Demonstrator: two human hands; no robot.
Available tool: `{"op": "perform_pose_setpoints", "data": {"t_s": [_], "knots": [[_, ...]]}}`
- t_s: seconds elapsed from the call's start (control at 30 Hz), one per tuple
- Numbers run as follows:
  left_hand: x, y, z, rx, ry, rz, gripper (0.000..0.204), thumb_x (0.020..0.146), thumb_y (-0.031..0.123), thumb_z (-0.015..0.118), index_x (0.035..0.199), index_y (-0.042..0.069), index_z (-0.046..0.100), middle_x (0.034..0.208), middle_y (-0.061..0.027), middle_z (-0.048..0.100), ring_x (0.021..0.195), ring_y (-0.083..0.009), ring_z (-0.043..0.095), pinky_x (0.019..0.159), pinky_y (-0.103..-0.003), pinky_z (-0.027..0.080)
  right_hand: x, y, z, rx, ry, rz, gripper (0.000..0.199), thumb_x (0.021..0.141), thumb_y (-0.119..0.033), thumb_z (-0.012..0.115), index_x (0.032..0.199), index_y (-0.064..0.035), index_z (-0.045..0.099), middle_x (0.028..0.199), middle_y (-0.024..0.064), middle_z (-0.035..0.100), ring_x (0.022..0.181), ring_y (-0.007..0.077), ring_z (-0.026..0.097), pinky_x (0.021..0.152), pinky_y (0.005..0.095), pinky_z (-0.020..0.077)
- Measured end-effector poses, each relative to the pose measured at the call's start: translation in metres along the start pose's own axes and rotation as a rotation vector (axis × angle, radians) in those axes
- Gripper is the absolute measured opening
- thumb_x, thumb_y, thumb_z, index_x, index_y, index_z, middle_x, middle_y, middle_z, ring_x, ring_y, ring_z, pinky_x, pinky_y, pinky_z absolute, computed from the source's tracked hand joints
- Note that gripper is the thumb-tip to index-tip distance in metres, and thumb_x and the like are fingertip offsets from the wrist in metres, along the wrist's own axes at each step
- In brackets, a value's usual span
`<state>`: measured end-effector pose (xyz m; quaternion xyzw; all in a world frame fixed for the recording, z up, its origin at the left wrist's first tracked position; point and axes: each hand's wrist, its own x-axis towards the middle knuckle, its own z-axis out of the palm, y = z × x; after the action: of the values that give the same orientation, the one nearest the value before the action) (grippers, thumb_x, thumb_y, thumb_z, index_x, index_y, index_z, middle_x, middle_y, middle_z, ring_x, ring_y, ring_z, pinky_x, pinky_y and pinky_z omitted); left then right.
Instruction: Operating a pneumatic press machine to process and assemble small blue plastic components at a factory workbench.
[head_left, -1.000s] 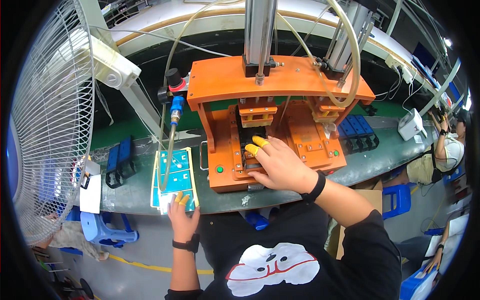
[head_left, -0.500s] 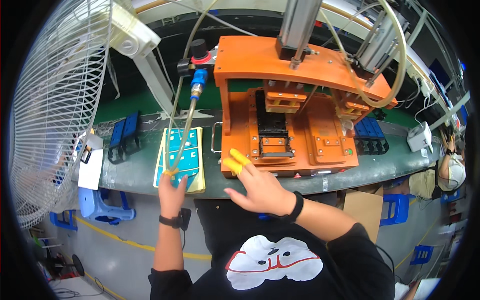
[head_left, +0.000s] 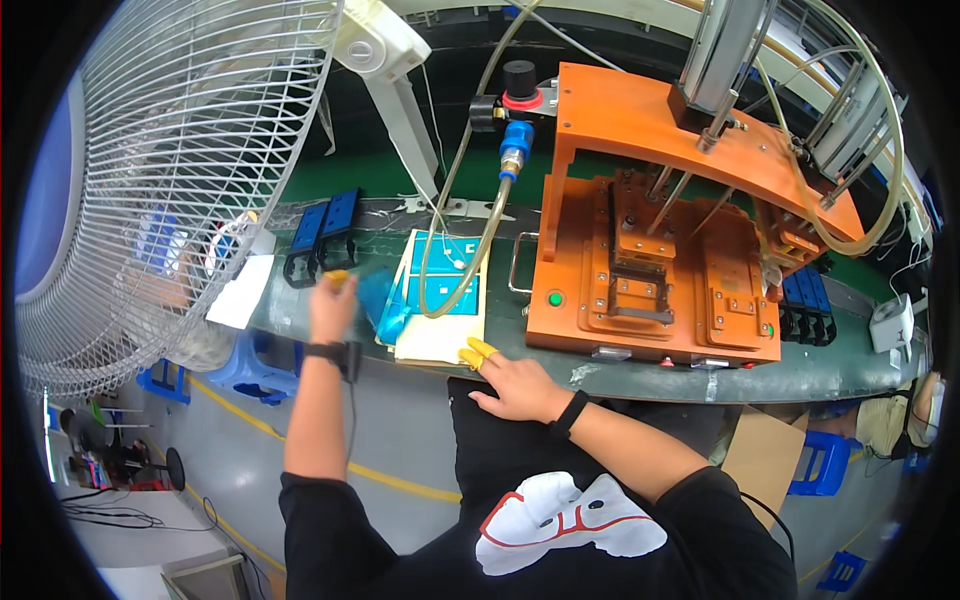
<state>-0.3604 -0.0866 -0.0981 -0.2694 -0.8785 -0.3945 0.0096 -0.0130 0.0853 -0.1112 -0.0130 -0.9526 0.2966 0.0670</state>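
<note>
My left hand [head_left: 332, 308], with a yellow finger cot, is closed in a pinch beside the sheet stack. A motion-blurred piece of blue film [head_left: 388, 312] trails from it over the stack's left edge. The stack of cream backing sheets [head_left: 440, 346] carries more blue film [head_left: 452, 258] on its upper part; its lower strip is bare. My right hand [head_left: 522, 388], with yellow cots on two fingers, lies open with its fingertips at the stack's lower right corner. To the right stands an orange pneumatic press [head_left: 570, 290], its left press head [head_left: 640, 232] down on the fixture.
A clear air hose [head_left: 488, 240] loops down over the sheets. Black-and-blue plastic parts [head_left: 325, 228] lie behind my left hand, similar ones [head_left: 806, 305] right of the press. A caged fan [head_left: 200, 150] stands at the left, a blue stool [head_left: 250, 370] below the bench.
My left hand has moved left, pulling blue film off the lower part of the sheet. My right hand has shifted from the press to the sheet's corner. The left press head has come down.
</note>
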Motion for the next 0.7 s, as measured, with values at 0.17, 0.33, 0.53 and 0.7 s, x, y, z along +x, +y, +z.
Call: {"op": "perform_pose_setpoints", "data": {"t_s": [0.17, 0.33, 0.53, 0.7], "knots": [[-0.001, 0.016, -0.049, -0.133, 0.12, 0.021, 0.031, 0.099, 0.021, 0.069, 0.117, -0.004, 0.066, 0.105, -0.0134, 0.073, 0.095, -0.0204, 0.069, 0.086, -0.034, 0.053, -0.018, 0.004, -0.007, 0.1, 0.034, 0.005, 0.058, 0.095, -0.039, 0.065, 0.14, -0.0053, 0.053, 0.142, 0.0222, 0.051, 0.088, 0.0399, 0.069, 0.075, 0.047, 0.0583], [-0.097, 0.094, -0.057, -0.309, -0.138, 0.047, 0.023, 0.099, 0.011, 0.066, 0.117, -0.003, 0.067, 0.099, -0.004, 0.07, 0.092, -0.01, 0.061, 0.082, -0.028, 0.049, -0.076, 0.001, -0.081, 0.226, 0.155, -0.022, 0.041, 0.093, -0.028, 0.071, 0.126, -0.0045, 0.065, 0.113, 0.015, 0.066, 0.078, 0.0324, 0.066, 0.071, 0.0403, 0.0551], [-0.19, 0.188, -0.029, -0.438, -0.519, 0.126, 0.026, 0.087, 0.003, 0.07, 0.112, -0.002, 0.072, 0.108, -0.0107, 0.074, 0.1, -0.0195, 0.068, 0.093, -0.033, 0.051, -0.125, -0.006, -0.179, -0.03, 0.653, -0.183, 0.028, 0.077, -0.009, 0.08, 0.104, -0.007, 0.072, 0.096, 0.01, 0.07, 0.078, 0.0282, 0.065, 0.07, 0.0392, 0.0531], [-0.202, 0.247, 0.022, -0.424, -0.711, 0.428, 0.03, 0.086, 0.006, 0.073, 0.115, 0.0, 0.07, 0.111, -0.0158, 0.073, 0.1, -0.0284, 0.07, 0.091, -0.035, 0.052, -0.129, -0.003, -0.205, -0.369, 0.762, 0.112, 0.033, 0.077, -0.02, 0.08, 0.105, -0.0057, 0.071, 0.127, 0.0179, 0.062, 0.113, 0.0353, 0.058, 0.093, 0.0447, 0.0474]]}}
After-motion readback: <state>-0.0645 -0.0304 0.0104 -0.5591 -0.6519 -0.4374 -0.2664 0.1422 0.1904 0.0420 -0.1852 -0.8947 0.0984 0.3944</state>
